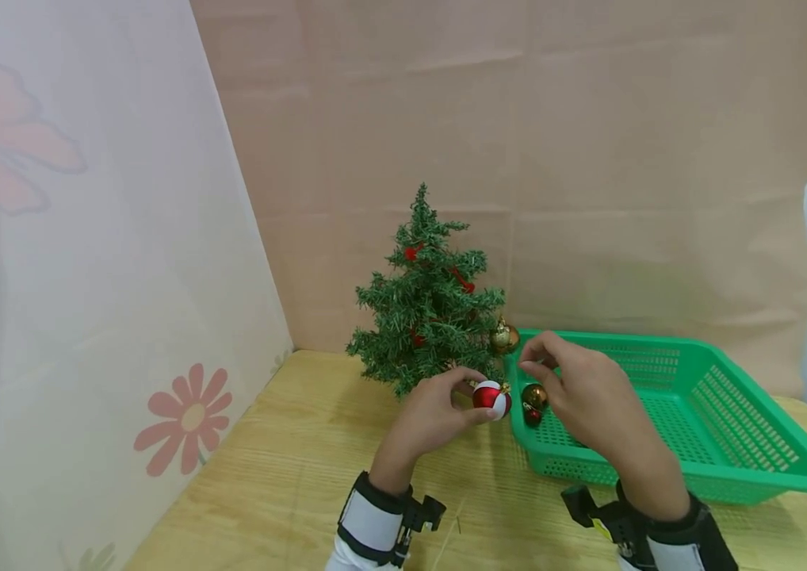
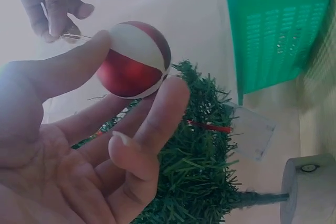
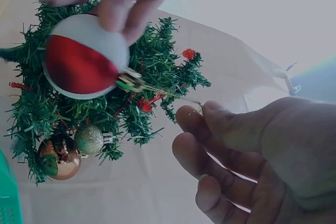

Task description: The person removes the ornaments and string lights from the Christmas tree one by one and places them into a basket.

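Note:
Between thumb and fingers, my left hand (image 1: 435, 408) pinches a red and white Christmas ball (image 1: 492, 400) in front of the small green Christmas tree (image 1: 426, 309). My right hand (image 1: 585, 396) is to its right, over the near left part of the green basket. In the right wrist view, its thumb and index finger pinch the end of a thin gold string (image 3: 167, 93) that runs taut from the ball's cap (image 3: 130, 78). Gold and copper balls (image 3: 60, 157) hang on the tree's side, and red bows (image 1: 414, 253) sit among its branches.
A green plastic basket (image 1: 767, 420) stands right of the tree on the wooden table (image 1: 268, 476). Several small balls (image 1: 534, 396) lie in its left end. Behind is a brown backdrop (image 1: 589, 159); a flowered white sheet (image 1: 125, 238) hangs at the left.

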The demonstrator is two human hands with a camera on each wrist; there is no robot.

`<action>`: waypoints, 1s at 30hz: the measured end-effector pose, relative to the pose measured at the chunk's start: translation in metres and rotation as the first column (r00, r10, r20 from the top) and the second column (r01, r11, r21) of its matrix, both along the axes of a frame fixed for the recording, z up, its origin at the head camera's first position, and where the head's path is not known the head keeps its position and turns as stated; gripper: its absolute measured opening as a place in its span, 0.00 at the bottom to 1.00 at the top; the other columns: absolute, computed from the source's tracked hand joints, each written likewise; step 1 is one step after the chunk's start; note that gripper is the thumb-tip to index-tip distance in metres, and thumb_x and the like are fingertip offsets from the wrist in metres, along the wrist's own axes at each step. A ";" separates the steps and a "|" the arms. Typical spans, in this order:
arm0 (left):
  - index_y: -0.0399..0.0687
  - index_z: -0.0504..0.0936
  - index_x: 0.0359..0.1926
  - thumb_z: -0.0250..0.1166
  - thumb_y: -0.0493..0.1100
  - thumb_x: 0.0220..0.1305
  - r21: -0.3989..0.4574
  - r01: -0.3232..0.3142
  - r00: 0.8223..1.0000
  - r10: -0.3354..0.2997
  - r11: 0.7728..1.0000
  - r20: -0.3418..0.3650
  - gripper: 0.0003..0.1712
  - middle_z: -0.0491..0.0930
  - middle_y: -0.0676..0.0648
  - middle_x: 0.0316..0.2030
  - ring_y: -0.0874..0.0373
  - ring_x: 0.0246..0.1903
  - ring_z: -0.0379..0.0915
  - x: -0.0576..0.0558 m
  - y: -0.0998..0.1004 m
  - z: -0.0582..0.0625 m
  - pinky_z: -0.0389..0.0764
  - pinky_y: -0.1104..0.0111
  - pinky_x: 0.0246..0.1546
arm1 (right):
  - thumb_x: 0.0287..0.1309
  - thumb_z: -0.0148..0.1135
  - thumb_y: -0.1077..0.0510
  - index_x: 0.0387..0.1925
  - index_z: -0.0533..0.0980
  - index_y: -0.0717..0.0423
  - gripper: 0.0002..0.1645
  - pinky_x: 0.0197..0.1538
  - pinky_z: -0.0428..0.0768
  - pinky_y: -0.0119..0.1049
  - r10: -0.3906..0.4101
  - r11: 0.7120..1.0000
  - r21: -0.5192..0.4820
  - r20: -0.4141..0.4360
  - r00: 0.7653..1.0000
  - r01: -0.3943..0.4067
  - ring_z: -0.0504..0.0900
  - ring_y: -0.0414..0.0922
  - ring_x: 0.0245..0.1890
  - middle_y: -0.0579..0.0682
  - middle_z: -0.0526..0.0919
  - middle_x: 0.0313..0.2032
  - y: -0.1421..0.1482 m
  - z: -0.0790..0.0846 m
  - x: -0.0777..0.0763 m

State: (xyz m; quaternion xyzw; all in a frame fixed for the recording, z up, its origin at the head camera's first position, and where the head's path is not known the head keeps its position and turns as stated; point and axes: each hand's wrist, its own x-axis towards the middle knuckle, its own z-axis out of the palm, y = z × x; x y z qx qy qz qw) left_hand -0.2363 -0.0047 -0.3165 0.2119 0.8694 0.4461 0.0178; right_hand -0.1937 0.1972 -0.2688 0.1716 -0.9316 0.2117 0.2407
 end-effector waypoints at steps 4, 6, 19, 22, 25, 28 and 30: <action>0.57 0.80 0.57 0.73 0.54 0.59 -0.006 -0.004 1.000 0.004 1.000 -0.005 0.26 0.85 0.51 0.45 0.62 0.39 0.81 -0.001 0.001 -0.004 0.78 0.69 0.33 | 0.66 0.63 0.57 0.40 0.77 0.48 0.03 0.30 0.70 0.35 -0.011 1.000 0.001 -0.003 1.000 0.011 0.75 0.38 0.26 0.45 0.86 0.36 0.002 -0.001 0.002; 0.58 0.80 0.57 0.73 0.54 0.58 0.000 -0.006 1.000 0.006 1.000 -0.005 0.26 0.85 0.51 0.45 0.61 0.40 0.82 0.000 0.000 -0.006 0.78 0.69 0.33 | 0.66 0.63 0.57 0.40 0.77 0.47 0.03 0.30 0.70 0.35 -0.009 1.000 -0.002 0.001 1.000 0.009 0.75 0.38 0.26 0.45 0.87 0.36 0.002 -0.002 0.002; 0.58 0.80 0.57 0.72 0.56 0.59 0.007 -0.003 1.000 0.003 1.000 0.008 0.25 0.85 0.52 0.45 0.61 0.39 0.81 0.000 0.002 -0.002 0.78 0.69 0.34 | 0.68 0.60 0.58 0.40 0.74 0.51 0.03 0.24 0.67 0.31 -0.003 1.000 0.007 -0.017 1.000 0.003 0.70 0.36 0.19 0.46 0.86 0.33 0.001 0.002 0.000; 0.57 0.80 0.56 0.72 0.56 0.60 0.012 0.030 0.998 -0.030 0.999 0.050 0.25 0.86 0.53 0.45 0.63 0.40 0.80 0.000 0.006 -0.001 0.78 0.69 0.35 | 0.68 0.59 0.58 0.40 0.73 0.51 0.02 0.24 0.66 0.31 -0.009 1.000 0.003 -0.009 1.000 0.009 0.69 0.37 0.19 0.46 0.86 0.33 0.002 0.003 0.000; 0.55 0.80 0.56 0.71 0.56 0.60 -0.001 0.065 0.995 -0.065 0.998 0.069 0.25 0.86 0.53 0.44 0.64 0.40 0.80 0.001 0.008 -0.001 0.79 0.69 0.36 | 0.69 0.58 0.57 0.40 0.73 0.50 0.02 0.24 0.66 0.32 -0.010 1.000 -0.002 0.001 1.000 0.010 0.69 0.37 0.19 0.46 0.86 0.33 0.002 0.004 0.001; 0.54 0.80 0.56 0.71 0.56 0.61 -0.029 0.088 0.994 -0.086 0.996 0.063 0.25 0.85 0.53 0.43 0.64 0.40 0.80 0.002 0.010 -0.003 0.79 0.70 0.36 | 0.70 0.58 0.56 0.41 0.73 0.50 0.03 0.24 0.66 0.31 -0.004 1.000 -0.010 0.008 1.000 0.004 0.69 0.37 0.20 0.46 0.86 0.34 0.003 0.002 0.001; 0.53 0.80 0.56 0.70 0.56 0.61 -0.036 0.094 0.994 -0.092 0.995 0.055 0.25 0.85 0.53 0.42 0.63 0.39 0.80 0.003 0.010 -0.003 0.78 0.71 0.36 | 0.69 0.59 0.56 0.41 0.74 0.49 0.03 0.24 0.66 0.31 0.003 1.000 -0.012 0.000 1.000 -0.003 0.70 0.36 0.20 0.46 0.86 0.34 0.002 0.002 0.002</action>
